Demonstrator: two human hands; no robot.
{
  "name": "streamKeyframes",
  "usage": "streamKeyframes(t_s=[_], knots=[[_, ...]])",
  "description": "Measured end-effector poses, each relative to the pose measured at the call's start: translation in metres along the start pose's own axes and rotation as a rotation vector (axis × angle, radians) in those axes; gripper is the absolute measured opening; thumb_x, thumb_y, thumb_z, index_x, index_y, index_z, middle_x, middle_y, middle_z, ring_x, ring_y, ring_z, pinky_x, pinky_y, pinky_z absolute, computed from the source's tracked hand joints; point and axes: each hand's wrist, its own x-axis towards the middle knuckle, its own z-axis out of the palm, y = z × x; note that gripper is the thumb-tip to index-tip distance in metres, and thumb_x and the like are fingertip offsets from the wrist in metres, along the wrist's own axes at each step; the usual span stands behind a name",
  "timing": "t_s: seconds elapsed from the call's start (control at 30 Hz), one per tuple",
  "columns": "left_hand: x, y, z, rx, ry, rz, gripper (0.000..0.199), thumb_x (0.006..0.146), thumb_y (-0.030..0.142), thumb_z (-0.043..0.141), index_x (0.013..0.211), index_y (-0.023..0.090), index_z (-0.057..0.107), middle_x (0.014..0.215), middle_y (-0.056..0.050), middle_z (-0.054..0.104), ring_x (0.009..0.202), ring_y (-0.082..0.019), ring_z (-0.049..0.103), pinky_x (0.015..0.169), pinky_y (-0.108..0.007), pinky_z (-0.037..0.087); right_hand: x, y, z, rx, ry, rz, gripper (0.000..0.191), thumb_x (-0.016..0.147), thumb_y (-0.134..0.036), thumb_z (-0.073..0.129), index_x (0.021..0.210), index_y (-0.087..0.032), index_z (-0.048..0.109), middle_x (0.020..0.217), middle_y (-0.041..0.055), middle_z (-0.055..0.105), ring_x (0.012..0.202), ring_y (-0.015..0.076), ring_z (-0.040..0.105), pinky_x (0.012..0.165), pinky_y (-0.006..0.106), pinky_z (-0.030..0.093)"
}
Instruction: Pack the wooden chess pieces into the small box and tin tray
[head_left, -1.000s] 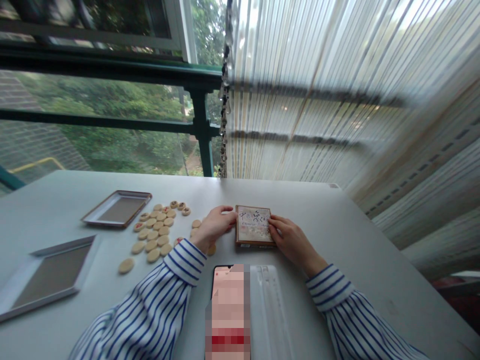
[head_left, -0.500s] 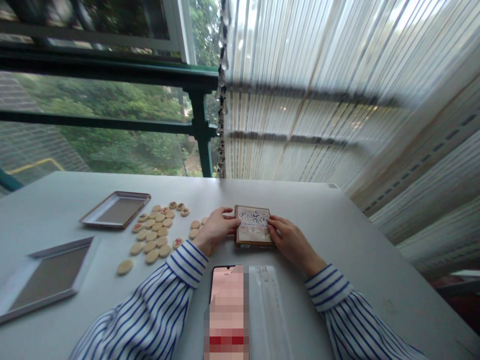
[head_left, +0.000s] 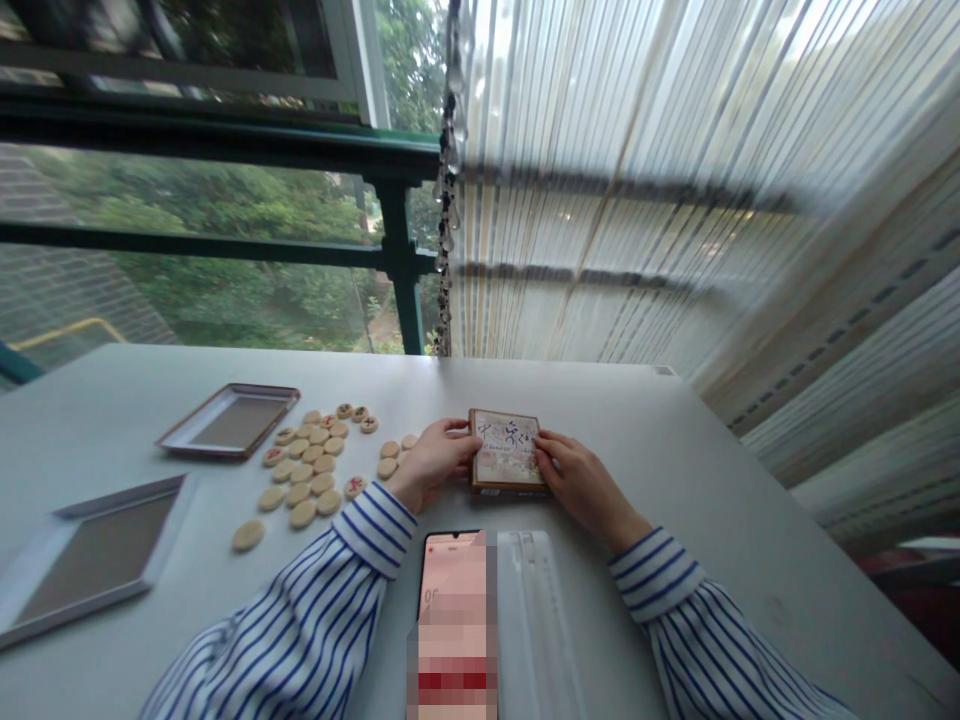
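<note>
A small square Chinese chess box point(head_left: 508, 455) lies flat on the white table, its printed lid facing up. My left hand point(head_left: 435, 463) grips its left side, thumb at the lid's edge. Against the right side, my right hand point(head_left: 581, 485) presses with its fingers closed together. Left of my left hand, several round wooden chess pieces point(head_left: 301, 473) are spread out, most with blank faces up and a few showing red or black characters. Part of a smaller group of pieces point(head_left: 388, 467) sits right beside my left wrist.
An open shallow tray point(head_left: 247, 450) rests at the back left, and a larger grey-white tray point(head_left: 82, 612) is nearer on the left. In front of me lie a phone point(head_left: 442, 575), partly pixelated, and a white case point(head_left: 536, 620). Behind the table hangs a string curtain point(head_left: 600, 230).
</note>
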Motion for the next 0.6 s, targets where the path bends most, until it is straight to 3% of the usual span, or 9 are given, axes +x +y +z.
streamKeyframes(t_s=[0.17,0.6], knots=[[0.0014,-0.0031,-0.0003,-0.011,-0.003,0.012,0.044,0.068,0.013,0.066,0.107,0.009,0.047,0.105,-0.016,0.061,0.074,-0.019,0.065,0.060,-0.030,0.054,0.0000,0.0009,0.0010,0.001,-0.002,0.001,0.032,0.086,-0.024,0.039,0.106,-0.012,0.061,0.114,0.0115,0.059,0.105,0.0203,0.053,0.095,0.035,0.041],[0.0042,-0.0068,0.0000,-0.007,0.023,0.016,0.049,0.067,0.011,0.067,0.112,0.007,0.047,0.090,-0.017,0.066,0.073,-0.022,0.066,0.063,-0.033,0.054,-0.0013,0.0013,0.0006,0.123,0.025,0.039,0.032,0.085,-0.024,0.041,0.105,-0.012,0.062,0.114,0.0123,0.058,0.105,0.0202,0.053,0.097,0.035,0.039]])
